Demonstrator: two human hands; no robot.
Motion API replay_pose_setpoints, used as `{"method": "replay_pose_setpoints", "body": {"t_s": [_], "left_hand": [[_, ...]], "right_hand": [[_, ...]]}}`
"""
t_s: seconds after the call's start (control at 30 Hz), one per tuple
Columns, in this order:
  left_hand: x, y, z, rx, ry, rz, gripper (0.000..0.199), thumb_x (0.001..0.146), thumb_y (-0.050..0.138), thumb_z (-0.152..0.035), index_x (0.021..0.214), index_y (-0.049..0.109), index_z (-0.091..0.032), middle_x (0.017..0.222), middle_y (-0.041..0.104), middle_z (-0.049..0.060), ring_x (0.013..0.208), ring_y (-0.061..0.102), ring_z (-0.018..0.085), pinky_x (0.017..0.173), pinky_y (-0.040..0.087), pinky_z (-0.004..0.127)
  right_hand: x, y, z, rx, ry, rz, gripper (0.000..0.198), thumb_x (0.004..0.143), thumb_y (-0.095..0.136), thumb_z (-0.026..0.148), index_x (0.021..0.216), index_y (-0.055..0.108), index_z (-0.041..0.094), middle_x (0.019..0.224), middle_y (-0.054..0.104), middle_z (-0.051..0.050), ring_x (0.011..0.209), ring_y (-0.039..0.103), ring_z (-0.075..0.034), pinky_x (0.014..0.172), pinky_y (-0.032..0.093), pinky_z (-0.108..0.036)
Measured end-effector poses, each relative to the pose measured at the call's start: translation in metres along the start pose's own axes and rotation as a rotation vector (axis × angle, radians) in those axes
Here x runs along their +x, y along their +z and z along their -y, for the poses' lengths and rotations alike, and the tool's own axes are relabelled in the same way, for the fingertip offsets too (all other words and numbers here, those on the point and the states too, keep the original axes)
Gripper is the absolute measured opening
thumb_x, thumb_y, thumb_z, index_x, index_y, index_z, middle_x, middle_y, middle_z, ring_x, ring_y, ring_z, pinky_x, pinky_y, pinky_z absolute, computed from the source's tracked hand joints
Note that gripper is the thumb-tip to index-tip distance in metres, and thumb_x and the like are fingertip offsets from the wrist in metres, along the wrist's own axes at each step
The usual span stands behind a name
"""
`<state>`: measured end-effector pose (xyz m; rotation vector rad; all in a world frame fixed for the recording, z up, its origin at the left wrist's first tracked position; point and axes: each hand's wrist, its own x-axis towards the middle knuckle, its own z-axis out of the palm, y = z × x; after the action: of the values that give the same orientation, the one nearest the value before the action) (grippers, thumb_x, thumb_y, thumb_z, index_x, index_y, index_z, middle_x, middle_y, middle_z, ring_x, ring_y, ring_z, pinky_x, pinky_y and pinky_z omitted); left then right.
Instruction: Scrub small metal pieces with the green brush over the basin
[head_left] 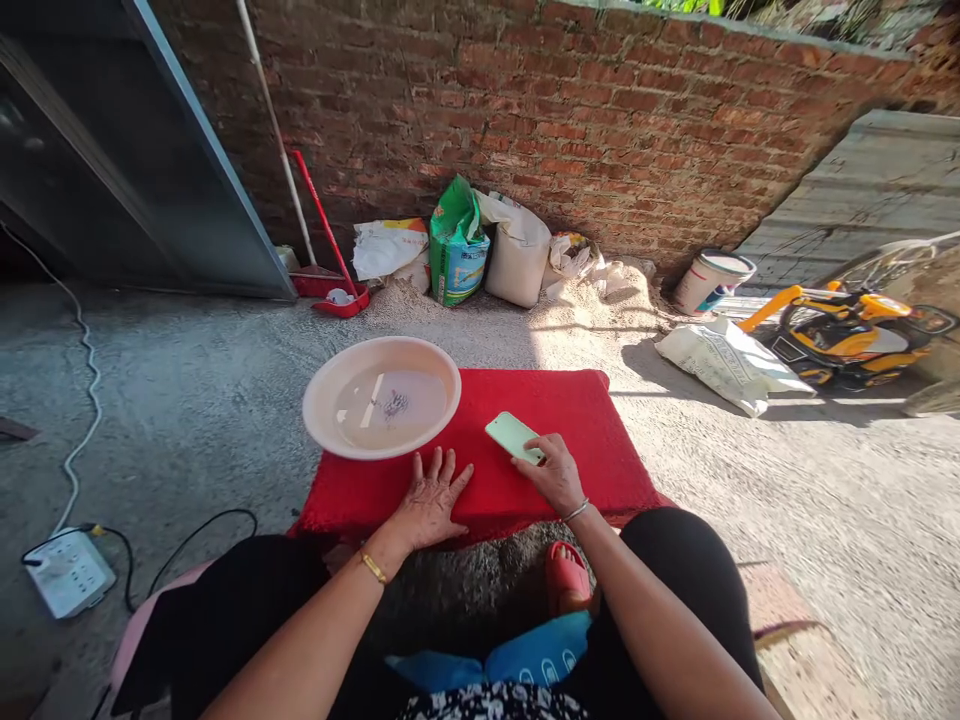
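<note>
The pale green phone [507, 430] lies aslant on the red-covered desk [562, 395], right of the middle, with its near end in the right hand [559, 478]: the thumb sits along one edge and the fingers along the other, so the slab looks pinched rather than merely touched. Whether that end is raised off the cloth, or whether this is a bare case and not a whole phone, cannot be told for certain from above. The left hand [433, 508] holds nothing; it rests palm down with spread fingers on the near part of the desk, just beside the basin [382, 452]. That basin stands at the far left corner, partly past the edge, and appears to contain clear water over a dark patch at the bottom. As things lie, the handling seems at an early point: the phone is within the grasp, yet it lies on the red cover and outside the basin, well clear of the rim, and neither hand touches the basin. Sacks [459, 255] and a red dustpan [343, 305] stand apart by the brick wall [600, 120], untouched.
</note>
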<state>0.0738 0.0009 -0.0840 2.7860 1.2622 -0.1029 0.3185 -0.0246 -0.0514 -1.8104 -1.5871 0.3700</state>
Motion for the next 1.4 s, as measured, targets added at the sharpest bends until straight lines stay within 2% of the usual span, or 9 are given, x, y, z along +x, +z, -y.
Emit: {"method": "replay_pose_setpoints", "body": {"t_s": [0.1, 0.2, 0.4, 0.5, 0.87, 0.97, 1.1, 1.2, 1.4], "left_hand": [[0.000, 0.000, 0.000, 0.005, 0.014, -0.023, 0.099, 0.062, 0.064, -0.066, 0.144, 0.024, -0.026, 0.151, 0.021, 0.019, 0.139, 0.007, 0.042, 0.105, -0.004, 0.065], [0.000, 0.001, 0.000, 0.004, 0.022, -0.031, 0.100, 0.062, 0.064, -0.067, 0.144, 0.025, -0.025, 0.151, 0.019, 0.020, 0.138, 0.007, 0.042, 0.105, -0.004, 0.065], [0.001, 0.003, 0.000, 0.000, 0.020, 0.001, 0.101, 0.062, 0.064, -0.066, 0.145, 0.022, -0.026, 0.152, 0.014, 0.019, 0.138, 0.002, 0.043, 0.104, -0.004, 0.066], [0.001, 0.002, 0.001, 0.001, 0.021, -0.007, 0.101, 0.062, 0.064, -0.066, 0.145, 0.022, -0.026, 0.152, 0.014, 0.020, 0.138, 0.002, 0.043, 0.104, -0.004, 0.066], [0.000, 0.003, 0.003, 0.032, 0.006, -0.030, 0.097, 0.064, 0.060, -0.069, 0.144, 0.026, -0.025, 0.151, 0.019, 0.019, 0.138, 0.008, 0.042, 0.106, -0.003, 0.064], [0.000, 0.002, 0.002, 0.030, 0.010, -0.009, 0.100, 0.062, 0.062, -0.068, 0.144, 0.024, -0.025, 0.152, 0.017, 0.019, 0.138, 0.006, 0.043, 0.105, -0.002, 0.065], [0.002, -0.003, -0.001, 0.034, -0.004, 0.041, 0.099, 0.063, 0.066, -0.060, 0.145, 0.023, -0.026, 0.152, 0.014, 0.019, 0.138, 0.003, 0.043, 0.105, -0.001, 0.066], [0.002, -0.006, -0.004, 0.024, -0.011, 0.054, 0.100, 0.062, 0.068, -0.057, 0.145, 0.022, -0.025, 0.152, 0.013, 0.020, 0.138, 0.002, 0.043, 0.104, -0.003, 0.067], [0.002, -0.009, -0.005, -0.041, -0.007, 0.094, 0.102, 0.060, 0.071, -0.055, 0.145, 0.022, -0.024, 0.152, 0.009, 0.021, 0.138, -0.001, 0.043, 0.103, -0.005, 0.068]], "right_hand": [[-0.011, 0.024, 0.019, -0.001, -0.135, 0.110, 0.024, 0.074, 0.067, 0.039, 0.093, 0.061, 0.024, 0.096, 0.053, -0.002, 0.076, 0.056, -0.013, 0.068, 0.045, -0.023], [-0.008, 0.024, 0.012, -0.047, -0.112, 0.107, 0.026, 0.074, 0.065, 0.040, 0.094, 0.061, 0.025, 0.096, 0.053, -0.002, 0.076, 0.056, -0.013, 0.067, 0.045, -0.024], [0.016, -0.030, -0.044, -0.161, 0.309, -0.180, 0.037, 0.067, 0.064, 0.051, 0.091, 0.064, 0.023, 0.093, 0.053, -0.005, 0.075, 0.055, -0.018, 0.066, 0.043, -0.029], [0.022, -0.045, -0.050, -0.152, 0.442, -0.275, 0.042, 0.063, 0.066, 0.053, 0.091, 0.065, 0.022, 0.090, 0.054, -0.005, 0.076, 0.055, -0.020, 0.067, 0.042, -0.031], [0.005, 0.035, 0.009, 0.103, -0.050, 0.091, 0.028, 0.071, 0.068, 0.039, 0.093, 0.062, 0.024, 0.092, 0.053, -0.002, 0.071, 0.053, -0.012, 0.065, 0.044, -0.024], [0.010, 0.020, -0.008, 0.015, 0.024, 0.063, 0.029, 0.072, 0.067, 0.041, 0.094, 0.062, 0.024, 0.093, 0.053, -0.002, 0.072, 0.054, -0.013, 0.067, 0.044, -0.025], [0.016, -0.026, -0.045, -0.180, 0.332, -0.055, 0.034, 0.074, 0.062, 0.048, 0.098, 0.062, 0.025, 0.098, 0.054, -0.005, 0.086, 0.057, -0.019, 0.072, 0.044, -0.029], [0.017, -0.054, -0.060, -0.328, 0.487, -0.027, 0.040, 0.078, 0.056, 0.053, 0.107, 0.059, 0.025, 0.104, 0.053, -0.009, 0.091, 0.058, -0.023, 0.074, 0.044, -0.032], [0.026, -0.074, -0.048, -0.680, 0.365, 0.256, 0.042, 0.082, 0.050, 0.051, 0.112, 0.053, 0.022, 0.102, 0.055, -0.012, 0.087, 0.061, -0.027, 0.071, 0.044, -0.037]]}}
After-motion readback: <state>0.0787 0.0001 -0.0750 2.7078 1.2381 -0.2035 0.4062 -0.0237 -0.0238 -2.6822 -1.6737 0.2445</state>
